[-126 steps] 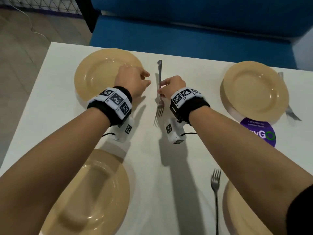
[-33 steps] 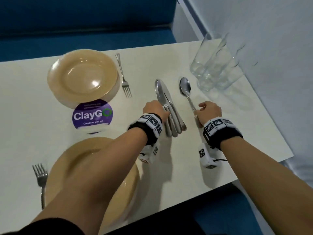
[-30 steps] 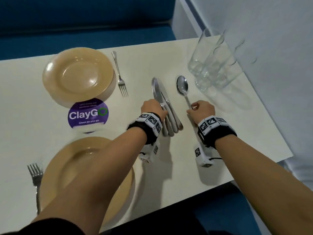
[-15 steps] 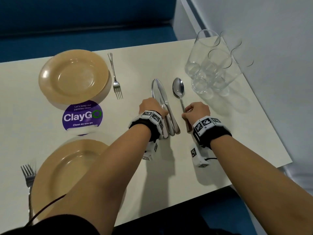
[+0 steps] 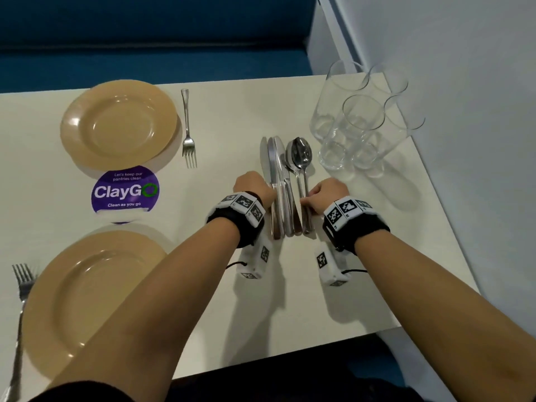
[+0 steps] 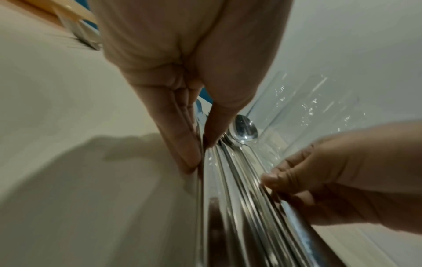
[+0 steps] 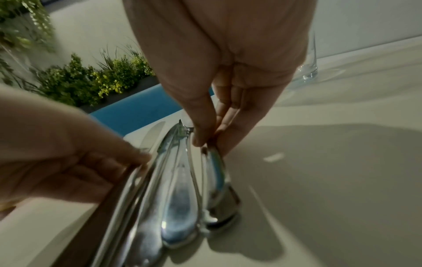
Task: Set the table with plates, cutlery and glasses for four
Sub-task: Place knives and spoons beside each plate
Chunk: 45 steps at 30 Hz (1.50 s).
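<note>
Cutlery bundle (image 5: 285,187) lies on the tabletop (image 5: 232,300); my left hand (image 5: 253,189) pinches its left side, right hand (image 5: 327,195) its right.

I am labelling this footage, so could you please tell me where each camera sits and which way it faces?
Head: worn on the head, looking down at the white table; both forearms show.
Left wrist: under the left hand, looking along its fingers at the steel cutlery bundle.
Right wrist: under the right hand, facing the same handles.
All three share that bundle and both hands.

Steel knives (image 5: 275,181) and spoons (image 5: 301,166) bunched parallel, flat on table, just beside clustered upright glasses (image 5: 356,120).
</note>
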Tool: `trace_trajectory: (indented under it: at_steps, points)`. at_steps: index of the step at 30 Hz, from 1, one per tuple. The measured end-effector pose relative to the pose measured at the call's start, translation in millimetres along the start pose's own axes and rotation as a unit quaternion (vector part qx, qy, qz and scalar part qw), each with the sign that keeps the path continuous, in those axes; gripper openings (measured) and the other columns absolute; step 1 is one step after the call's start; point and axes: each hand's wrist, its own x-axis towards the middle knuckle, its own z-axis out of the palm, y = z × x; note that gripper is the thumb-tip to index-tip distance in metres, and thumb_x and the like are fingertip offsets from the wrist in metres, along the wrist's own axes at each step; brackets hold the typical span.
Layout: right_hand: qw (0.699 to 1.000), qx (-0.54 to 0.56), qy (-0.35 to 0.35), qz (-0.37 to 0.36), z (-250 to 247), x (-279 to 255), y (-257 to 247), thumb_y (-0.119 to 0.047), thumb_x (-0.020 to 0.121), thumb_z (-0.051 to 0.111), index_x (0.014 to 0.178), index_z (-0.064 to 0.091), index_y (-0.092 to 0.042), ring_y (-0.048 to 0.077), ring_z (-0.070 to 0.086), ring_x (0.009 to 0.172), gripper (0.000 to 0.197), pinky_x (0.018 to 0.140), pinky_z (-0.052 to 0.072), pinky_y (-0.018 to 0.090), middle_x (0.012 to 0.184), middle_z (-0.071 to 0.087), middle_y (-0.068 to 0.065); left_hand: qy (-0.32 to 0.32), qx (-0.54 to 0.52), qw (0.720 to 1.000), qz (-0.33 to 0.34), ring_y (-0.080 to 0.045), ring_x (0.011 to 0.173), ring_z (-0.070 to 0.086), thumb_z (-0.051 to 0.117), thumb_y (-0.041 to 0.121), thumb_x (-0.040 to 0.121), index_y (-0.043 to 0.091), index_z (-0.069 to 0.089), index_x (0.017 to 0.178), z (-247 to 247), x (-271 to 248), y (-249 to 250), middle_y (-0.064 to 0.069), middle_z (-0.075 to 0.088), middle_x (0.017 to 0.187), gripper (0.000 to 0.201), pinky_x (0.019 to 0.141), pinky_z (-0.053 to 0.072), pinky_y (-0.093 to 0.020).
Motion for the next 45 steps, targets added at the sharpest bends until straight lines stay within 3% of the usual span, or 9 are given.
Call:
trace_trajectory:
  at_steps: [3, 6, 14, 19, 22, 27, 31, 34, 45]
  points:
    - [1.0, 0.02, -0.01, -0.009, -4.7, -5.5, -2.5, -0.016, 0.077, 0.074, 0.077, 0.071, -0.002, 0.028, 0.072, 0.081, 0.015, 0.08, 0.059, 0.04, 0.086, 0.073, 0.015, -0.007, -0.018, 1.0, -0.007, -0.024, 0.077, 0.067, 0.059, 0.024, 0.086, 0.001, 0.068, 0.08, -7.9, -9.4, -20.6, -0.01, 0.071, 0.083, 0.025, 0.067, 0.053, -0.028]
    - [0.996, 0.054, -0.064, -0.031, 4.6, -21.3, -14.4, -0.011, 0.078, 0.073, 0.078, 0.067, -0.002, 0.031, 0.071, 0.083, 0.01, 0.081, 0.058, 0.043, 0.087, 0.072, 0.017, -0.011, -0.037, 0.999, -0.018, -0.027, 0.086, 0.07, 0.059, 0.027, 0.087, 0.001, 0.071, 0.091, -17.3, -27.6, -47.5, -0.013, 0.073, 0.089, 0.029, 0.085, 0.056, -0.037]
    - [0.972, 0.038, -0.226, -0.051, 70.0, -81.6, -32.0, -0.006, 0.079, 0.073, 0.09, 0.066, 0.003, 0.03, 0.071, 0.087, 0.016, 0.084, 0.057, 0.043, 0.09, 0.071, 0.016, -0.02, 0.013, 0.999, -0.028, -0.021, 0.085, 0.071, 0.056, 0.027, 0.092, 0.003, 0.072, 0.089, -30.8, -81.4, -96.1, -0.009, 0.074, 0.087, 0.029, 0.083, 0.055, -0.03]
    - [0.975, 0.004, -0.214, -0.059, 100.9, -103.1, -25.4, -0.005, 0.075, 0.076, 0.078, 0.063, -0.004, 0.032, 0.071, 0.085, 0.014, 0.08, 0.058, 0.044, 0.095, 0.072, 0.02, -0.027, 0.126, 0.992, -0.008, -0.028, 0.097, 0.065, 0.053, 0.023, 0.093, 0.003, 0.066, 0.091, -11.0, -103.5, -110.2, -0.014, 0.069, 0.098, 0.024, 0.073, 0.046, -0.029]
    - [0.976, -0.058, -0.192, -0.08, 107.5, -115.2, -24.8, -0.012, 0.072, 0.08, 0.08, 0.063, -0.007, 0.028, 0.071, 0.086, 0.02, 0.08, 0.058, 0.042, 0.093, 0.072, 0.015, -0.031, 0.139, 0.99, -0.011, -0.028, 0.097, 0.064, 0.053, 0.021, 0.093, 0.004, 0.064, 0.091, -3.5, -110.1, -115.9, -0.012, 0.063, 0.089, 0.02, 0.071, 0.045, -0.028]
    - [0.972, -0.113, -0.176, -0.104, 107.1, -132.8, -21.6, -0.017, 0.071, 0.081, 0.066, 0.046, -0.015, 0.024, 0.064, 0.087, 0.036, 0.08, 0.053, 0.031, 0.098, 0.069, 0.01, -0.006, 0.159, 0.987, -0.011, -0.026, 0.094, 0.064, 0.056, 0.018, 0.09, 0.007, 0.054, 0.075, 2.7, -114.3, -122.4, -0.013, 0.068, 0.099, 0.019, 0.066, 0.043, -0.025]
    - [0.978, -0.069, -0.169, -0.096, 109.1, -134.1, -20.9, -0.013, 0.068, 0.083, 0.089, 0.055, -0.006, 0.031, 0.069, 0.088, 0.036, 0.083, 0.056, 0.043, 0.097, 0.07, 0.016, 0.009, 0.172, 0.985, -0.004, -0.028, 0.1, 0.063, 0.057, 0.016, 0.09, 0.003, 0.063, 0.095, 1.3, -118.2, -121.8, -0.014, 0.067, 0.105, 0.015, 0.072, 0.046, -0.027]
    - [0.982, -0.057, -0.144, -0.112, 111.0, -132.3, -23.2, -0.015, 0.074, 0.079, 0.092, 0.058, -0.004, 0.031, 0.069, 0.088, 0.03, 0.082, 0.057, 0.043, 0.095, 0.071, 0.017, 0.03, 0.181, 0.983, 0.007, -0.028, 0.105, 0.061, 0.058, 0.015, 0.09, 0.001, 0.06, 0.107, 1.0, -122.7, -124.1, -0.014, 0.064, 0.11, 0.022, 0.081, 0.048, -0.03]
    - [0.978, -0.074, -0.125, -0.147, 130.6, -149.6, -33.7, -0.004, 0.082, 0.063, 0.105, 0.064, 0.005, 0.031, 0.067, 0.095, 0.025, 0.086, 0.055, 0.04, 0.103, 0.069, 0.019, 0.05, 0.246, 0.967, 0.038, -0.024, 0.109, 0.058, 0.053, 0.014, 0.094, 0.002, 0.056, 0.112, -5.8, -140.7, -139.9, -0.012, 0.06, 0.118, 0.022, 0.085, 0.046, -0.027]
